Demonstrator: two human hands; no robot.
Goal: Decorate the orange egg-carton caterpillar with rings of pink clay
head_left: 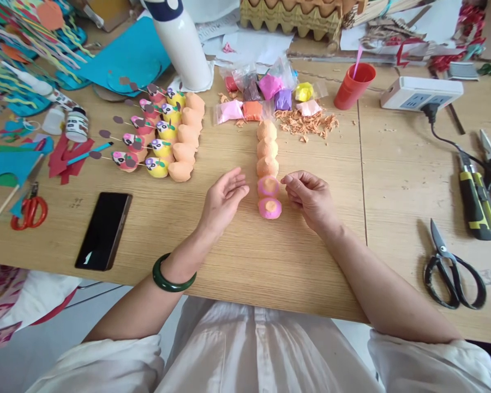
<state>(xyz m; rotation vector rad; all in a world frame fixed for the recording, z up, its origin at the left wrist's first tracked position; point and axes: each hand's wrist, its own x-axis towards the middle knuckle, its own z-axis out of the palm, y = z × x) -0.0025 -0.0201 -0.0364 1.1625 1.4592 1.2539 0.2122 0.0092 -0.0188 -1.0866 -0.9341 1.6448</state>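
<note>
A row of orange egg-carton bumps (267, 165) lies on the table between my hands, its two nearest bumps coated in pink with an orange spot on each. To its left my left hand (226, 197) is raised, fingers apart and palm turned inward, holding nothing. On the right side, beside the pink bumps, my right hand (309, 195) has thumb and forefinger pinched together; whatever is between them is too small to make out. Beyond the row lie bags of coloured clay (252, 110) and orange shavings (306, 124).
Finished caterpillar-like strips (158, 146) and a phone (103, 231) are at left, with red scissors (30, 212). A white bottle (184, 49) and red cup (354, 86) stand behind. Black scissors (450, 270), a yellow-black cutter (478, 202) and a power strip (421, 94) are at right.
</note>
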